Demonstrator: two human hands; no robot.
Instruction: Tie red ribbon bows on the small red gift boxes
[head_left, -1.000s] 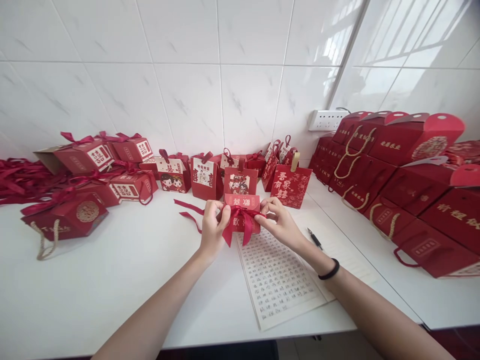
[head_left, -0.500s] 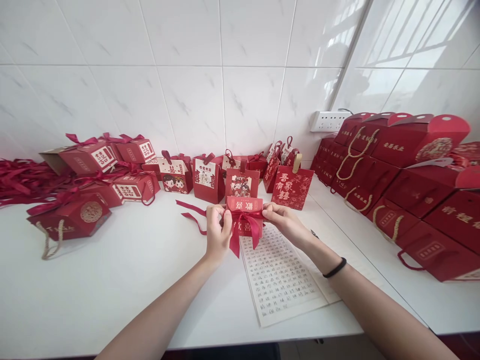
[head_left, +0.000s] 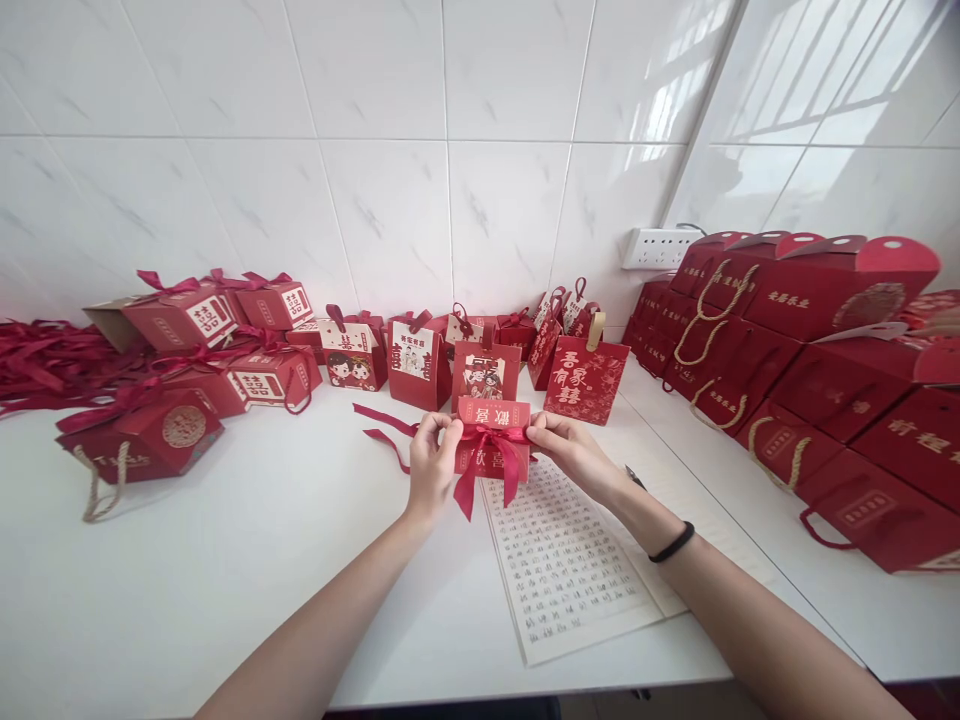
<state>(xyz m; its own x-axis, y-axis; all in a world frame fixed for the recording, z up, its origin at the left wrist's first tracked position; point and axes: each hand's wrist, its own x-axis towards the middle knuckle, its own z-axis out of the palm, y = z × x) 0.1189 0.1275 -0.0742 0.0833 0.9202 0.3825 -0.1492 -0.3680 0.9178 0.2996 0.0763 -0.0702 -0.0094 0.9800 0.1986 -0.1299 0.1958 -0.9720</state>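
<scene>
A small red gift box (head_left: pixel 480 462) with pale characters is held above the table in the middle of the head view. Around it runs a dark red satin ribbon (head_left: pixel 511 470) tied in a bow, its two tails hanging down the front. My left hand (head_left: pixel 433 465) pinches the ribbon at the bow's left side, thumb against fingers. On the other side, my right hand (head_left: pixel 574 452) has the ribbon's right loop between thumb and fingertips. More ribbon trails out to the left behind my left hand. The box's underside is hidden.
An open notebook (head_left: pixel 570 575) with handwriting lies below my right hand, a pen (head_left: pixel 634 477) on it. Several finished boxes (head_left: pixel 349 360) stand along the tiled wall. Red boxes (head_left: pixel 817 290) are stacked at right; a ribbon heap (head_left: pixel 60 365) lies far left. A power strip (head_left: pixel 660 248) is behind.
The bow looks spread a little wider between my hands, and its left tail has shifted slightly left. The box front has tipped a little more toward me. Both pinches stay on the ribbon.
</scene>
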